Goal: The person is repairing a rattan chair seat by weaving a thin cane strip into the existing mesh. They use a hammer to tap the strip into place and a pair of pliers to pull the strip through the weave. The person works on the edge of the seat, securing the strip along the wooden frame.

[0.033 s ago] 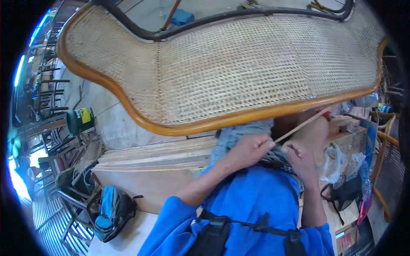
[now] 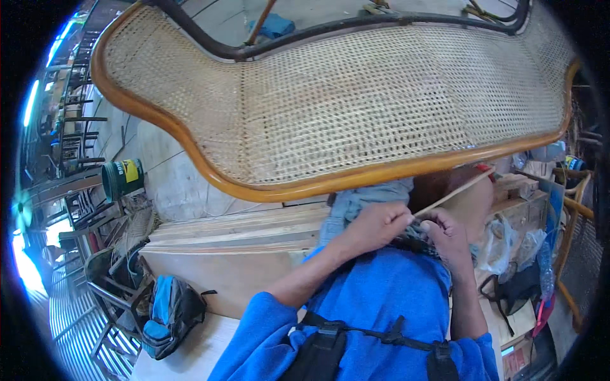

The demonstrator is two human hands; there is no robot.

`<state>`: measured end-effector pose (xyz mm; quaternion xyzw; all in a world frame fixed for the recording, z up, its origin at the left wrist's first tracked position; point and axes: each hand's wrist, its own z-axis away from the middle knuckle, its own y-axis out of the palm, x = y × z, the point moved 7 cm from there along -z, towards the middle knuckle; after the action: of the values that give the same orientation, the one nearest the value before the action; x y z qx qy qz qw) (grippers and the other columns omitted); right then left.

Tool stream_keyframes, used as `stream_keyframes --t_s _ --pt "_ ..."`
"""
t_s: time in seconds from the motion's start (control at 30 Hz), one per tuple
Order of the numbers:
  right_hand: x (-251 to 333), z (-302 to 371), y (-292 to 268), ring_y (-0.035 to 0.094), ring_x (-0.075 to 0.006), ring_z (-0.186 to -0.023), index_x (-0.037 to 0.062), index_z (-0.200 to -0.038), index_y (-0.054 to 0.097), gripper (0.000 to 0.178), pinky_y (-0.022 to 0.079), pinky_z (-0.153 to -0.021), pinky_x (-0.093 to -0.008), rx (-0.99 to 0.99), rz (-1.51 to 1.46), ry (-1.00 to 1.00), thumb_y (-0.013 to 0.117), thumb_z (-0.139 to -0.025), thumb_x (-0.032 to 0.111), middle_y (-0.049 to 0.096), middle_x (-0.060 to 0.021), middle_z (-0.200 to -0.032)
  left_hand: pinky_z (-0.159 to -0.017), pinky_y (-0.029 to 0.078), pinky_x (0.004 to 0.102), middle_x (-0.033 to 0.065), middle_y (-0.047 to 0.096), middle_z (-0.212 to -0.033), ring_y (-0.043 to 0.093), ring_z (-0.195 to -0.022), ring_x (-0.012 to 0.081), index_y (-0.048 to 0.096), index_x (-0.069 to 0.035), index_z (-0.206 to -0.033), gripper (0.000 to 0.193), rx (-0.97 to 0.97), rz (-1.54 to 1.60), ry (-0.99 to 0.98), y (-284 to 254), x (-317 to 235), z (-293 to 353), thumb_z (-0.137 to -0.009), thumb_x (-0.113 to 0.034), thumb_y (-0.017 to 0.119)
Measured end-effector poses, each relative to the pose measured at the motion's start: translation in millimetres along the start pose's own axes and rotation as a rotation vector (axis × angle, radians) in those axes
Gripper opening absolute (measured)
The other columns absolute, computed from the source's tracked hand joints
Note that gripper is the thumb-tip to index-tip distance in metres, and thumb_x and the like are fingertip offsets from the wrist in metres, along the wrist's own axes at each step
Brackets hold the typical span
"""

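As left grip (image 2: pixel 385 222) pinches pale strip (image 2: pixel 454 195), right grip (image 2: pixel 450 236) unclear, yellow-labelled green bucket (image 2: pixel 115 182)

A blue top (image 2: pixel 394 286) sits under black buckled straps (image 2: pixel 318 357).

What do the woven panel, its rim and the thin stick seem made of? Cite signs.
Woven panel: apparently natural cane, matte; pale open lattice. Rim: probably varnished rattan or wood; glossy highlights. Thin stick: perhaps bare cane or wood; pale, dull.
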<state>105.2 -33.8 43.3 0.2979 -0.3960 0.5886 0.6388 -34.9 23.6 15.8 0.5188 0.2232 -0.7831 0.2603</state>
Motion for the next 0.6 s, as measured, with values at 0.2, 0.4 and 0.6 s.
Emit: stream_keyframes --t_s 0.2,0.4,0.6 --pt "-33 -11 24 0.058 -0.0108 -0.067 0.0086 -0.096 0.055 0.012 0.047 -0.056 -0.0239 -0.092 -0.557 0.167 0.056 -0.09 0.019 0.059 -0.0019 -0.078 -0.055 0.041 0.0328 0.0118 0.05 -0.063 0.047 -0.059 0.0139 0.055 -0.001 -0.078 0.024 0.091 -0.072 -0.054 -16 10 18 -0.087 -0.023 0.054" --pt "-16 -31 -24 0.062 -0.0155 -0.068 0.008 -0.094 0.054 0.007 0.051 -0.056 -0.0274 -0.311 -0.599 0.002 0.056 -0.089 0.012 0.061 -0.006 -0.082 -0.053 0.037 0.0297 0.003 0.046 -0.059 0.043 -0.059 0.01 0.053 0.0 -0.071 0.026 0.12 -0.137 -0.097 -57 29 42 -0.086 -0.021 0.054" --pt "-13 -38 -33 0.064 -0.0166 -0.071 0.0067 -0.094 0.054 0.007 0.054 -0.06 -0.0284 -0.278 -0.611 -0.056 0.056 -0.089 0.011 0.063 -0.0068 -0.083 -0.053 0.034 0.0263 -0.0019 0.043 -0.061 0.04 -0.06 0.0064 0.051 -0.001 -0.069 0.023 0.095 -0.067 -0.197 -80 42 57 -0.085 -0.017 0.056"
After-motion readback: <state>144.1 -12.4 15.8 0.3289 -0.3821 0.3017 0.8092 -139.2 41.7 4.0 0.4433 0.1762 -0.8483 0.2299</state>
